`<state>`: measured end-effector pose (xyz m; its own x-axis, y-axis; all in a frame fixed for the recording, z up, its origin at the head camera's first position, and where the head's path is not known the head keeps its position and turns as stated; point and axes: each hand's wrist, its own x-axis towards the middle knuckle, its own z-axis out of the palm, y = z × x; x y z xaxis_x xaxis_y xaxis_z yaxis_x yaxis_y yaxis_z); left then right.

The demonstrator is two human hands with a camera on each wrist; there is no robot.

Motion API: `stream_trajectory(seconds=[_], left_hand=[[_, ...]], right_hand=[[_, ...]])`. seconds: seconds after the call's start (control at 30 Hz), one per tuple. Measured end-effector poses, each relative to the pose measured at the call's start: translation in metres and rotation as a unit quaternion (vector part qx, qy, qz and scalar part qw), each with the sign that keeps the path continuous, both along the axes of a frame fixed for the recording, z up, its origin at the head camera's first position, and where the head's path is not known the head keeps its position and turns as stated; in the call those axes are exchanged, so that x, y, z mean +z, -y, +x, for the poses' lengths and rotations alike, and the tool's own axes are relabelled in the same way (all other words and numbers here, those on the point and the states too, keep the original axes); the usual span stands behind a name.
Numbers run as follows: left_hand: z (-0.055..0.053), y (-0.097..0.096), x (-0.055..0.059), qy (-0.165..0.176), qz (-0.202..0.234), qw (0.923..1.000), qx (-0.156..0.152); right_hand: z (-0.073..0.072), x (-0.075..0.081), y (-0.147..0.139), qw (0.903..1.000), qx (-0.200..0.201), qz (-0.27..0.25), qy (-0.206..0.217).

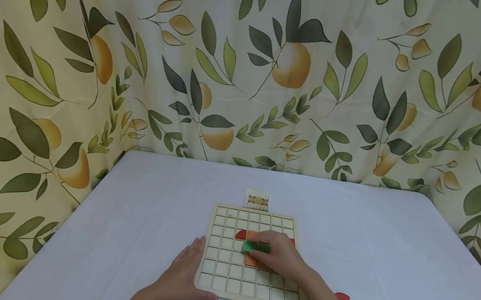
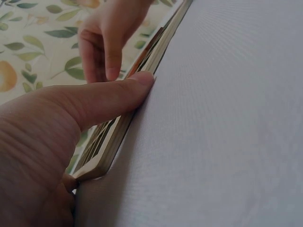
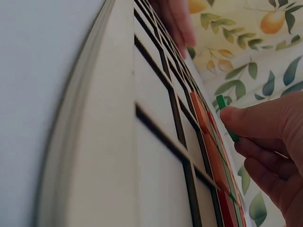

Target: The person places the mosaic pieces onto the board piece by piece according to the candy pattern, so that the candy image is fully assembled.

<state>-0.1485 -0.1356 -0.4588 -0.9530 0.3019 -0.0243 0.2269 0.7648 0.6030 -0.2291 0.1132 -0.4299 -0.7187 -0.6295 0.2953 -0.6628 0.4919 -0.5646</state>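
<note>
A wooden grid board lies on the table. My left hand rests against its near left corner, fingers straight along the left side and thumb along the front edge. Over the middle of the board, my right hand pinches a small green tile between thumb and fingers. In the right wrist view this tile is held just off the board's surface. Around it in the grid sit orange tiles and a rounded red tile; the right hand hides part of this group.
Beyond the board's far edge lies a small pattern card printed in red, orange and green on a grid. A red piece is on the table by the right forearm, which partly covers it. Leaf-and-fruit print fabric hangs behind the white-covered table.
</note>
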Motion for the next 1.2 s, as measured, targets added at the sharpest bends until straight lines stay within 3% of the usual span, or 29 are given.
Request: stream_trajectory(seconds=[0.43,0.83,1.2], left_hand=[[0.0,0.0,0.0,0.004,-0.011,0.9999,-0.001],[0.001,0.0,0.002,0.006,-0.008,0.9999,-0.003],[0.001,0.001,0.001,0.001,-0.006,1.0,-0.006]], right_hand=[[-0.004,-0.003,0.017,0.9993,-0.001,0.017,0.034],[-0.004,-0.005,0.021,0.9976,-0.029,0.003,0.063],[-0.005,-0.008,0.023,0.998,-0.025,0.006,0.057]])
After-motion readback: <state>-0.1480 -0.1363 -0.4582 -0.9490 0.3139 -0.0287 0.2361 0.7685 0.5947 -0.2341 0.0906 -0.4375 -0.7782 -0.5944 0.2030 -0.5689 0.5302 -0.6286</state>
